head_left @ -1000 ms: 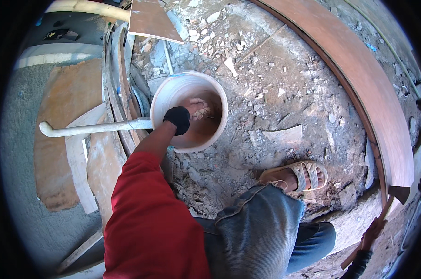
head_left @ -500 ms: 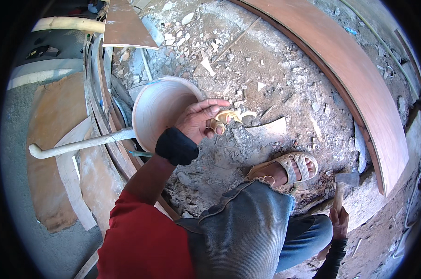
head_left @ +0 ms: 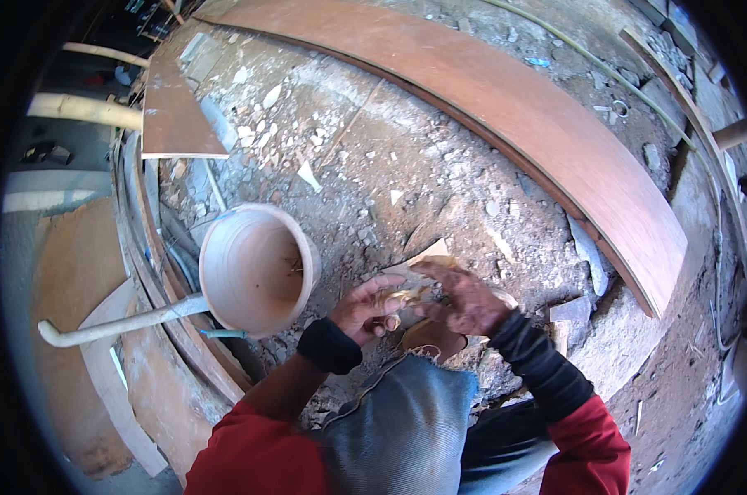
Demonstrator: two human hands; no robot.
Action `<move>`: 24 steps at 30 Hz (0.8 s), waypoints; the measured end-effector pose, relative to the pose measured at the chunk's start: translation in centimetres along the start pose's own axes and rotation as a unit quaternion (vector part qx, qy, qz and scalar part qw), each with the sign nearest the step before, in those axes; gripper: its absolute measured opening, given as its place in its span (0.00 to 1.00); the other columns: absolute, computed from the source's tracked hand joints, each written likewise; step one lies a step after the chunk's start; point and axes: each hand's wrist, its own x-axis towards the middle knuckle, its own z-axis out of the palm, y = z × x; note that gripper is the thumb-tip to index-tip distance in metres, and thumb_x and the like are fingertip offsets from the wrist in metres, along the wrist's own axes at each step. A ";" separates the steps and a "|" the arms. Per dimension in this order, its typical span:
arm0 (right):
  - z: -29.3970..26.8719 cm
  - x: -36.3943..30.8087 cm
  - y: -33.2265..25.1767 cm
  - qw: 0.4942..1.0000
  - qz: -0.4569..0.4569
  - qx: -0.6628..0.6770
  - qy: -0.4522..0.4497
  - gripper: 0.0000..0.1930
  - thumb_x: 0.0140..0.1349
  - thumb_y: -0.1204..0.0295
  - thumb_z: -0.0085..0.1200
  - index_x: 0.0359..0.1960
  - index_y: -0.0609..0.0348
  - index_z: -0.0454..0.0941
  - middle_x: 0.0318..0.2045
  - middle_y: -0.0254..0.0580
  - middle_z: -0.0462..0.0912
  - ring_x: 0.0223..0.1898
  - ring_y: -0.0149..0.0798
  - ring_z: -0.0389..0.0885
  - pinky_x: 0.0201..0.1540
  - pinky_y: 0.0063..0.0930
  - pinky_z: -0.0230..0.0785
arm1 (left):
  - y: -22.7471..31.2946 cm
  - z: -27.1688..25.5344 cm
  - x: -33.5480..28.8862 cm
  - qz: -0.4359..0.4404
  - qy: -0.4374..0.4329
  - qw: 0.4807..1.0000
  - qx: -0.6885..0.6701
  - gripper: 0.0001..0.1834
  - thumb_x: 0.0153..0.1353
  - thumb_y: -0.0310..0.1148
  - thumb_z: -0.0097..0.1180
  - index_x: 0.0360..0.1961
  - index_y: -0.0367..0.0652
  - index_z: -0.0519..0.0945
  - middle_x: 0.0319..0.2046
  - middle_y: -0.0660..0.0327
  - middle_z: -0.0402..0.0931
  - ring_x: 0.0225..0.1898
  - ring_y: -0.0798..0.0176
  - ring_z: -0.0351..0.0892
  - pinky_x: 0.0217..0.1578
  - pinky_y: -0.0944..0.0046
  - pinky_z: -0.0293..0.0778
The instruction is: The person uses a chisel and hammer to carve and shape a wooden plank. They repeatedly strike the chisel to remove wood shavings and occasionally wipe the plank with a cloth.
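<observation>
in the head view, the left hand pinches a crumpled yellow strip in its fingers, beyond the right rim of the bucket. the right hand meets it, too blurred to tell whether its fingers grip. a loose pinch could drop the strip into the rubble; a careless rightward reach could catch the hatchet.

Bucket blocks left of left hand; room over rubble until long board.
</observation>
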 end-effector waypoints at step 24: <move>5.0 -0.6 5.7 0.886 0.204 0.417 0.007 0.10 0.63 0.70 0.54 0.41 0.57 0.86 0.25 0.32 0.82 0.25 0.28 0.78 0.27 0.27 0.71 | -1.8 -2.5 2.3 -0.035 -0.215 0.958 -0.188 0.25 0.76 0.30 0.51 0.72 0.53 0.68 0.47 0.55 0.75 0.29 0.65 0.75 0.22 0.70 0.71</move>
